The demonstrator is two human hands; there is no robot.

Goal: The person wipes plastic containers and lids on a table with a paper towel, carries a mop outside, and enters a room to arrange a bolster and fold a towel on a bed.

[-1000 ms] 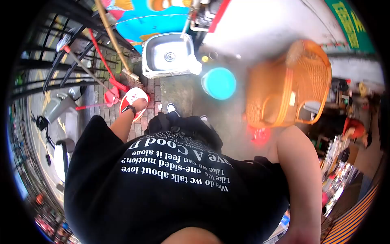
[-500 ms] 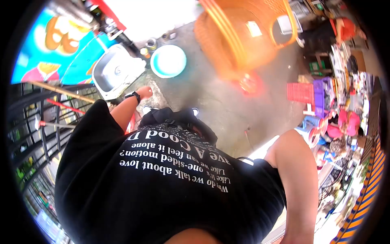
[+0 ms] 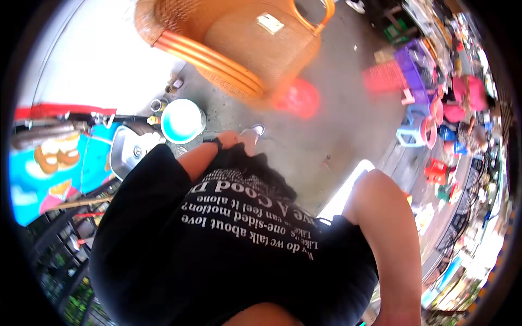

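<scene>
My left hand [image 3: 229, 138] hangs low in front of my black T-shirt [image 3: 217, 261], a dark band at its wrist. It is small and partly blurred, so its fingers do not show clearly, and I see nothing held in it. Beyond it, apart from the hand, stands a round white and teal basin [image 3: 184, 120] on the floor. A metal sink [image 3: 126, 151] lies further left. On the right, my bent right arm [image 3: 389, 228] runs down to the bottom edge, with its hand out of view.
An orange wicker chair [image 3: 244, 49] stands ahead, near a blurred red object [image 3: 300, 99]. To the right are pink baskets [image 3: 383, 77], a purple crate [image 3: 411, 68], a blue stool [image 3: 411, 127] and a person in pink [image 3: 472, 92]. Black railings [image 3: 46, 244] line the left.
The view has turned right, so the chair, basin and sink shift left. My left hand has moved from beside the sink to in front of my body.
</scene>
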